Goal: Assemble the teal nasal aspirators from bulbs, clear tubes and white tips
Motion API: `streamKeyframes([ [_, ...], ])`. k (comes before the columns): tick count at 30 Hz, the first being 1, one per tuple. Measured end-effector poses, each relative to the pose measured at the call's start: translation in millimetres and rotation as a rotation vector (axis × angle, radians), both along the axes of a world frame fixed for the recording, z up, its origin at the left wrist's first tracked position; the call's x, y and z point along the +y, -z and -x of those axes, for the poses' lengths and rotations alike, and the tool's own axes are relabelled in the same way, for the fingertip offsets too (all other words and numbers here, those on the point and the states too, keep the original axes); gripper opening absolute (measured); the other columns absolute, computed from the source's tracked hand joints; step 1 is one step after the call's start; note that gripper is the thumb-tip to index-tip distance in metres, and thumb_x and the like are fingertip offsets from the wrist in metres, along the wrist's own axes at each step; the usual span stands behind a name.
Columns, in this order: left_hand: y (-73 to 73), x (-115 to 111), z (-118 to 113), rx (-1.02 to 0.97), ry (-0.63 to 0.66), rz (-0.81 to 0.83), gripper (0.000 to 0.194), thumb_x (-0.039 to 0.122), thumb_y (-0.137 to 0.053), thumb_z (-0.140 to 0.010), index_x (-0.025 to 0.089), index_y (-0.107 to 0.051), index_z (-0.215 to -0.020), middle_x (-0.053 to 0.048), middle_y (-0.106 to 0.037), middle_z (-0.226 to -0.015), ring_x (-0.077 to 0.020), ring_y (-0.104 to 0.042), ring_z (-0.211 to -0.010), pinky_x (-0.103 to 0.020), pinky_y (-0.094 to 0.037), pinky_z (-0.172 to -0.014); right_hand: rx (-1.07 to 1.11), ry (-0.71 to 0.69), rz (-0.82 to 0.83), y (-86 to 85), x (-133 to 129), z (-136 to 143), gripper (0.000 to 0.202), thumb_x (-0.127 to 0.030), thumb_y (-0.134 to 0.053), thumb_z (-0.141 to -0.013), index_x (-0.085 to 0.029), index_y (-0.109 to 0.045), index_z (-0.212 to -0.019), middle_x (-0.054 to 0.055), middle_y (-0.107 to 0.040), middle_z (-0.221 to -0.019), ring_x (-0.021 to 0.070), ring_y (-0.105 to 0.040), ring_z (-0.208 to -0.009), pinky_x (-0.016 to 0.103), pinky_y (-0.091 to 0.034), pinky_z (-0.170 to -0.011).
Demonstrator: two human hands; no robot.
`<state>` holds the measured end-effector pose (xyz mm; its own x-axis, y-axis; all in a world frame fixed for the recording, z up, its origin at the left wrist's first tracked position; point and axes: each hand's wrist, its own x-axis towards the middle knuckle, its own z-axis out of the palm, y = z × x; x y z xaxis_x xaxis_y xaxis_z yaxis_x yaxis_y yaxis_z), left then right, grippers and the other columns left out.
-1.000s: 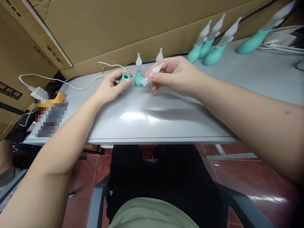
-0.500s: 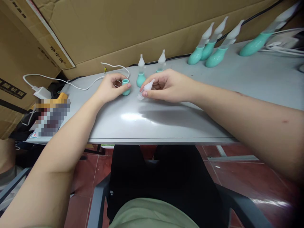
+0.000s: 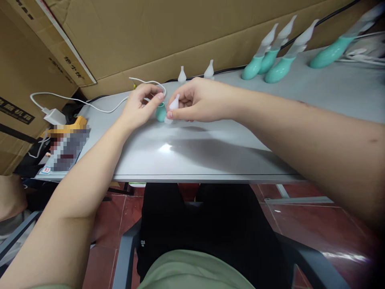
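Note:
A teal bulb (image 3: 160,114) stands on the grey table (image 3: 144,162), its open neck upward. My left hand (image 3: 135,106) is just behind and left of it, thumb and fingers apart above the neck; any contact is unclear. Between thumb and fingers of my right hand (image 3: 207,102) is a clear nozzle piece with a white tip (image 3: 174,104), tilted slightly right. Its lower end is close beside the bulb, at the right. Behind my right hand rise two more white tips (image 3: 182,75), their lower parts hidden.
Several teal bulbs with white tips (image 3: 280,70) stand at the back right, one (image 3: 332,52) farther right. A white cable (image 3: 105,111) runs from a white plug (image 3: 55,117) across the back left. Cardboard (image 3: 150,36) lines the back. A person's arm (image 3: 10,196) is at far left.
My right hand has moved left with the nozzle piece, up to the bulb, and the piece is more upright. My left thumb has lifted off the bulb.

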<state>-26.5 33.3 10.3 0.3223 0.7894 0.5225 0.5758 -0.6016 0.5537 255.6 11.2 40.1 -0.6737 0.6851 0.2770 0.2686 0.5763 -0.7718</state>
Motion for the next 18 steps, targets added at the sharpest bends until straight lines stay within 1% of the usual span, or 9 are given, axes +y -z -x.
streamKeyframes([
  [2,-6.9,-9,1,-0.014,-0.012,-0.072,0.076,0.099,-0.062,-0.112,0.028,-0.087,-0.122,-0.015,-0.089,-0.129,-0.0300,-0.084,-0.121,-0.046,-0.071,-0.108,0.120,0.005,0.032,5.5,-5,2,0.030,-0.041,-0.111,-0.102,-0.024,-0.087,-0.092,0.002,-0.075,-0.079,0.0185,-0.061,-0.074,0.036,-0.049,-0.064],
  [4,-13.6,-21,1,-0.013,0.008,-0.068,0.080,0.104,-0.065,-0.109,0.030,-0.087,-0.125,-0.012,-0.085,-0.120,-0.0296,-0.085,-0.116,-0.048,-0.072,-0.107,0.236,-0.011,0.064,12.9,-11,4,0.033,-0.047,-0.110,-0.103,-0.025,-0.086,-0.097,0.004,-0.082,-0.088,0.0197,-0.067,-0.080,0.036,-0.057,-0.069],
  [6,-19.1,-32,-1,-0.006,0.083,0.018,0.086,0.109,-0.081,-0.097,0.029,-0.087,-0.126,-0.010,-0.084,-0.114,-0.0283,-0.085,-0.106,-0.048,-0.074,-0.099,0.318,-0.025,0.085,19.6,-16,5,0.035,-0.051,-0.111,-0.102,-0.025,-0.086,-0.102,0.005,-0.086,-0.096,0.0201,-0.072,-0.086,0.035,-0.063,-0.076],
  [7,-21.1,-37,-3,-0.001,0.128,0.070,0.088,0.108,-0.090,-0.090,0.028,-0.087,-0.126,-0.010,-0.085,-0.114,-0.0277,-0.085,-0.102,-0.048,-0.074,-0.095,0.346,-0.023,0.092,22.2,-17,5,0.035,-0.051,-0.111,-0.102,-0.025,-0.086,-0.104,0.005,-0.086,-0.098,0.0202,-0.073,-0.088,0.035,-0.064,-0.078],
  [8,-22.6,-41,-5,0.003,0.169,0.115,0.088,0.105,-0.099,-0.084,0.028,-0.088,-0.124,-0.010,-0.087,-0.114,-0.0271,-0.085,-0.098,-0.047,-0.075,-0.091,0.363,-0.018,0.100,24.3,-18,6,0.034,-0.049,-0.111,-0.102,-0.026,-0.087,-0.106,0.005,-0.086,-0.098,0.0202,-0.075,-0.089,0.035,-0.065,-0.080],
  [10,-24.0,-46,-9,0.001,0.224,0.167,0.082,0.096,-0.108,-0.080,0.026,-0.090,-0.117,-0.010,-0.089,-0.112,-0.0258,-0.083,-0.093,-0.045,-0.074,-0.085,0.362,-0.010,0.124,27.5,-19,8,0.029,-0.045,-0.110,-0.103,-0.026,-0.087,-0.108,0.005,-0.086,-0.097,0.0208,-0.077,-0.091,0.035,-0.066,-0.081],
  [14,-24.2,-50,-14,-0.031,0.233,0.188,0.071,0.089,-0.107,-0.088,0.023,-0.091,-0.105,-0.007,-0.087,-0.096,-0.0222,-0.080,-0.084,-0.039,-0.070,-0.076,0.370,-0.001,0.148,31.0,-18,11,0.026,-0.041,-0.108,-0.104,-0.027,-0.087,-0.110,0.005,-0.088,-0.099,0.0214,-0.077,-0.090,0.034,-0.065,-0.078],
  [16,-25.0,-50,-14,-0.062,0.228,0.203,0.070,0.089,-0.106,-0.091,0.022,-0.091,-0.104,-0.008,-0.087,-0.095,-0.0210,-0.079,-0.082,-0.038,-0.070,-0.075,0.395,0.004,0.136,31.5,-17,11,0.026,-0.043,-0.106,-0.106,-0.027,-0.087,-0.111,0.004,-0.089,-0.101,0.0207,-0.075,-0.086,0.035,-0.064,-0.076],
  [18,-26.3,-50,-13,-0.082,0.226,0.218,0.067,0.086,-0.107,-0.092,0.021,-0.093,-0.104,-0.009,-0.089,-0.094,-0.0207,-0.078,-0.079,-0.038,-0.070,-0.074,0.407,0.027,0.124,31.2,-18,10,0.026,-0.045,-0.105,-0.108,-0.028,-0.086,-0.113,0.003,-0.086,-0.096,0.0205,-0.072,-0.083,0.036,-0.065,-0.076],
])
